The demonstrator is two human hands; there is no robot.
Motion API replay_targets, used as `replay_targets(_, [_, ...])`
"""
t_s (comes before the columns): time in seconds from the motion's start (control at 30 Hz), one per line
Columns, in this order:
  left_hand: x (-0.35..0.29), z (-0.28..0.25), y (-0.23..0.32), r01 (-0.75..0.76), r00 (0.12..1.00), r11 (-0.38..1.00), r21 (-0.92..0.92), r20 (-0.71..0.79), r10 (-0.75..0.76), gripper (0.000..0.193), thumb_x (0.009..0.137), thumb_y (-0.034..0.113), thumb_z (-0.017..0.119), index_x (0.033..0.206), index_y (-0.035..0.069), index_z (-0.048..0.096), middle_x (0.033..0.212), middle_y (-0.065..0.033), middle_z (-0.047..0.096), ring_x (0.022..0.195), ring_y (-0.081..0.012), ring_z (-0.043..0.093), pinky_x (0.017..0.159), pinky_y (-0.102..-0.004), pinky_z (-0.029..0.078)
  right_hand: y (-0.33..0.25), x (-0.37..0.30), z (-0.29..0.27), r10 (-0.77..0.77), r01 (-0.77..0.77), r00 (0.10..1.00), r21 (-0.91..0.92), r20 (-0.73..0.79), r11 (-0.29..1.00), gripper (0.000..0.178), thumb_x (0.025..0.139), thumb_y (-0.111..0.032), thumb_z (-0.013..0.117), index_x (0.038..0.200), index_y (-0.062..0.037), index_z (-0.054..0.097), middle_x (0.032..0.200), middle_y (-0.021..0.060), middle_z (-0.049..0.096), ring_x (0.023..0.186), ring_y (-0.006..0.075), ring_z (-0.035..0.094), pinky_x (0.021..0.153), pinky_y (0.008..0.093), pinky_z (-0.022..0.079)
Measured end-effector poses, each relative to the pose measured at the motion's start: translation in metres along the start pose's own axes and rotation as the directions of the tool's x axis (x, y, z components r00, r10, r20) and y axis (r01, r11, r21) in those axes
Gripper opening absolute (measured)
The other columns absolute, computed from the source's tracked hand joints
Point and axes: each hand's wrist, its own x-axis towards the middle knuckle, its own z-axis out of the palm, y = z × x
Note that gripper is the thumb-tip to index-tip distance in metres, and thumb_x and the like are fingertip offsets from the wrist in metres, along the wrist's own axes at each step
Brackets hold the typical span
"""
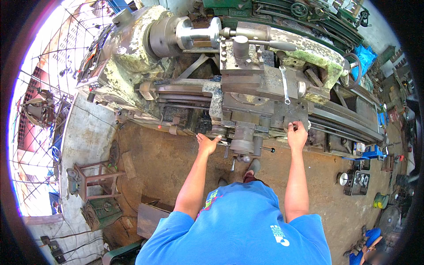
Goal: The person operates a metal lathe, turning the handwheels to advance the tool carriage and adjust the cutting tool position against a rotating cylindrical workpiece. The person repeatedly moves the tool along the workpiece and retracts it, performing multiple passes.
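In front of me stands a worn metal lathe. Its chuck [164,37] grips a shiny spool-shaped metal workpiece [198,33], whose other end meets the tailstock centre [227,32]. My left hand [206,144] is at the carriage's front, against a round handwheel [219,130], its thumb stretched out and its fingers apart. At the carriage's right side, my right hand [297,135] rests with curled fingers at the edge of a flat plate [287,115]. Whatever lies under those fingers is hidden. A wrench [285,86] lies just beyond it, below the tool post [241,47].
A small lever with a black knob [272,150] sticks out between my hands. Behind stands a green machine [274,13]. At left are a metal frame stand [99,173] and a green motor-like drum [102,213]. Black crates [358,182] sit on the right floor; another person [365,247] is at lower right.
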Motion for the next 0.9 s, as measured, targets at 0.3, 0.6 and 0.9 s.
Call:
replay_targets(0.3, [0.0016, -0.0024, -0.001, -0.012, 1.0, 1.0, 0.007, -0.006, 0.012, 0.13, 0.077, 0.065, 0.071, 0.147, -0.017, -0.003, 0.157, -0.0341, -0.003, 0.15, -0.0366, 0.0, 0.122, -0.0382, 0.013, -0.0002, 0.0003, -0.0009, 0.01, -0.01, 1.0, -0.012, 0.016, 1.0, 0.021, 0.084, -0.024, 0.069, 0.093, -0.0055, 0.068, 0.068, 0.0145, 0.066, 0.065, 0.0305, 0.066, 0.065, 0.0393, 0.051])
replay_targets(0.6, [0.0056, -0.005, -0.0041, -0.009, 1.0, 1.0, -0.013, 0.017, 0.009, 0.132, 0.076, 0.066, 0.071, 0.146, -0.017, -0.003, 0.157, -0.0342, -0.003, 0.15, -0.0367, 0.001, 0.121, -0.0383, 0.014, -0.0006, 0.0004, 0.0003, 0.022, -0.022, 1.0, -0.005, 0.006, 1.0, 0.022, 0.084, -0.025, 0.069, 0.094, -0.0049, 0.069, 0.07, 0.0144, 0.067, 0.065, 0.0297, 0.066, 0.066, 0.0391, 0.052])
replay_targets(0.9, [0.01, -0.0066, -0.0082, -0.02, 0.999, 0.999, -0.04, 0.039, 0.022, 0.136, 0.074, 0.067, 0.072, 0.147, -0.015, -0.007, 0.158, -0.0332, -0.005, 0.15, -0.038, 0.001, 0.121, -0.0407, 0.015, -0.0003, -0.0001, -0.0003, 0.005, -0.004, 1.0, 0.013, -0.003, 1.0, 0.021, 0.084, -0.022, 0.07, 0.093, -0.0031, 0.068, 0.071, 0.0143, 0.067, 0.065, 0.0284, 0.067, 0.065, 0.0378, 0.052])
